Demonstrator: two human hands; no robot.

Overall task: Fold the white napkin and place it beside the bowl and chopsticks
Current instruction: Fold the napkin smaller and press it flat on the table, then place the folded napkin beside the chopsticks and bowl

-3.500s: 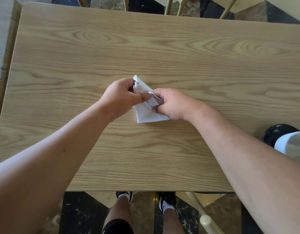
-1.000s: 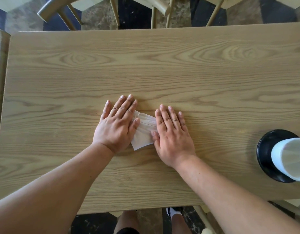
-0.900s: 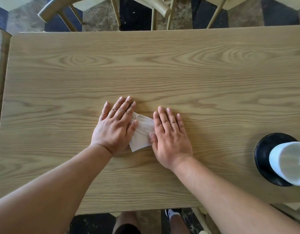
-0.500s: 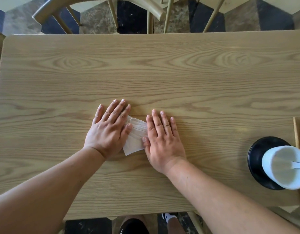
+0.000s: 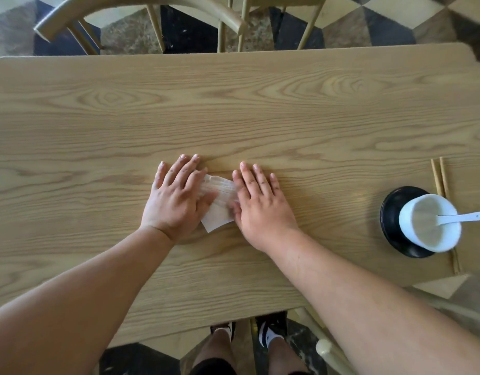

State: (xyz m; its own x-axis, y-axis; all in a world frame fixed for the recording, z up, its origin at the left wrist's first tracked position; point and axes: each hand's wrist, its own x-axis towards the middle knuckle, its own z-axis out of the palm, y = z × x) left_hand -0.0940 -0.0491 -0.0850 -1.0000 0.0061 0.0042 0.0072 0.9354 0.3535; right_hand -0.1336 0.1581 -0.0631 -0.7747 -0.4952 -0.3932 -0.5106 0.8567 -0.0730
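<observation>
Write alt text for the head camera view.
Left hand and right hand press flat on a folded white napkin lying mid-table. At the right edge a white bowl with spoon sits on a black saucer, chopsticks beside it.

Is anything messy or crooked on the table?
Nothing is spilled or broken. The folded napkin sits a bit crooked under the flat left hand and right hand, far from the white bowl. The spoon handle pokes over the bowl's rim, and the chopsticks lie behind it.
</observation>
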